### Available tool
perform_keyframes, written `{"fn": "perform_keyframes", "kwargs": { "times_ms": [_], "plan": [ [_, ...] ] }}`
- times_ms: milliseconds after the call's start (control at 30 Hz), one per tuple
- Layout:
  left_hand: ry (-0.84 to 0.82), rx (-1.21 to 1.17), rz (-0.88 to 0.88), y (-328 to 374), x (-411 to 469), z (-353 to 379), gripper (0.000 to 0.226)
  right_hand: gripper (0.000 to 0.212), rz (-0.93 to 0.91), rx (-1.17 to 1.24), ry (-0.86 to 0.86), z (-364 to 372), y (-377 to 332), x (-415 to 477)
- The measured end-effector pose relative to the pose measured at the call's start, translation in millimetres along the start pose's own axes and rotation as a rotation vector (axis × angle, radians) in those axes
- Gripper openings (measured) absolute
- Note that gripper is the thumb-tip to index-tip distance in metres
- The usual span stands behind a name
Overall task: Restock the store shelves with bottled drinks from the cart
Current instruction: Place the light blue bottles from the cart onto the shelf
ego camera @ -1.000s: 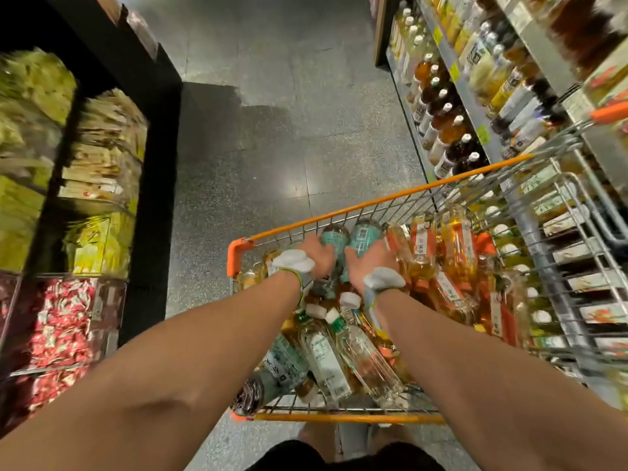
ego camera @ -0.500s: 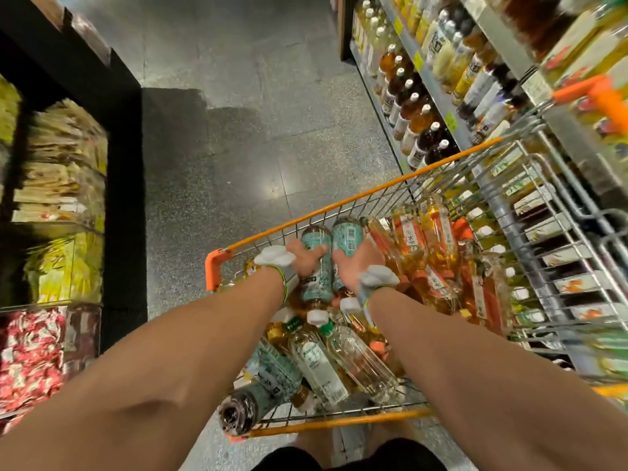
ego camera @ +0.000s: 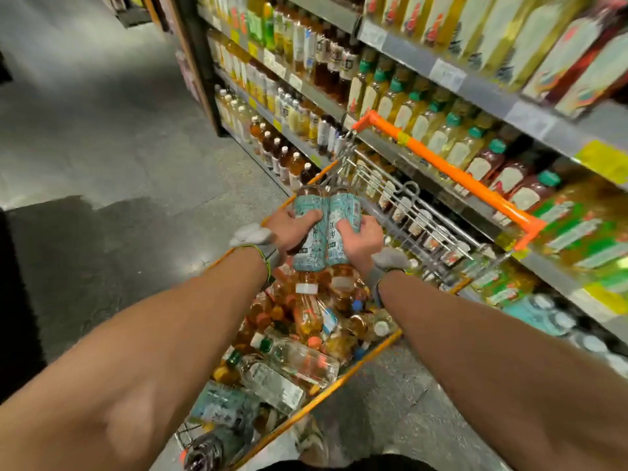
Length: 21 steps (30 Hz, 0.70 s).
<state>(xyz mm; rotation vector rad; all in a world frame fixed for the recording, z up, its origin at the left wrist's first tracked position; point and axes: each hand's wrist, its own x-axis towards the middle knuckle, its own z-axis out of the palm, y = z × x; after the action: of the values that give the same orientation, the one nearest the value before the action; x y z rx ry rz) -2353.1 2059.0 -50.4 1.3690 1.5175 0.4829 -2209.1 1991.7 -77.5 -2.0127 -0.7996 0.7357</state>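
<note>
My left hand (ego camera: 289, 229) grips a bottle with a teal label (ego camera: 310, 229), caps pointing back at me. My right hand (ego camera: 360, 237) grips a second teal-label bottle (ego camera: 345, 219) pressed against the first. Both bottles hang above the orange-rimmed wire cart (ego camera: 452, 175), which is full of lying bottles of amber and clear drinks (ego camera: 306, 317). The drink shelves (ego camera: 475, 86) stand to the right, close behind the cart.
The shelves on the right hold rows of upright bottles (ego camera: 418, 110) with price tags along grey shelf edges. Grey speckled floor (ego camera: 102, 164) stretches to the left and ahead. The cart's orange handle (ego camera: 441, 168) lies against the shelving.
Both hands have lifted the two teal-label bottles up out of the cart. My view has swung right, toward the drink shelves; the snack racks on the left have left the frame.
</note>
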Motion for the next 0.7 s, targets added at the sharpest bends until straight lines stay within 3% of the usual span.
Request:
{"fn": "perform_keyframes", "kwargs": {
  "times_ms": [100, 200, 300, 400, 567, 700],
  "plan": [
    [-0.083, 0.08, 0.078, 45.2, -21.3, 43.7, 0.078, 0.028, 0.023, 0.079, 0.106, -63.5, 7.5, -2.0],
    [-0.211, 0.098, 0.169, 85.8, -63.2, 105.0, 0.068, 0.015, 0.023, 0.143, 0.235, -144.8, 33.8, -14.6],
    [-0.271, 0.127, 0.199, 106.4, -94.8, 147.9, 0.061, 0.027, 0.07, 0.141, 0.277, -195.1, 53.2, -30.4],
    [-0.348, 0.199, 0.263, 129.6, -146.9, 208.0, 0.069, 0.022, 0.095, 0.252, 0.353, -265.0, 86.9, -58.5],
    [-0.453, 0.286, 0.365, 159.5, -221.1, 302.4, 0.054, 0.022, 0.119, 0.409, 0.513, -364.6, 144.2, -100.5],
    [-0.493, 0.279, 0.441, 178.2, -267.4, 369.2, 0.069, 0.027, 0.168, 0.376, 0.696, -432.7, 179.1, -122.8]
  ]
}}
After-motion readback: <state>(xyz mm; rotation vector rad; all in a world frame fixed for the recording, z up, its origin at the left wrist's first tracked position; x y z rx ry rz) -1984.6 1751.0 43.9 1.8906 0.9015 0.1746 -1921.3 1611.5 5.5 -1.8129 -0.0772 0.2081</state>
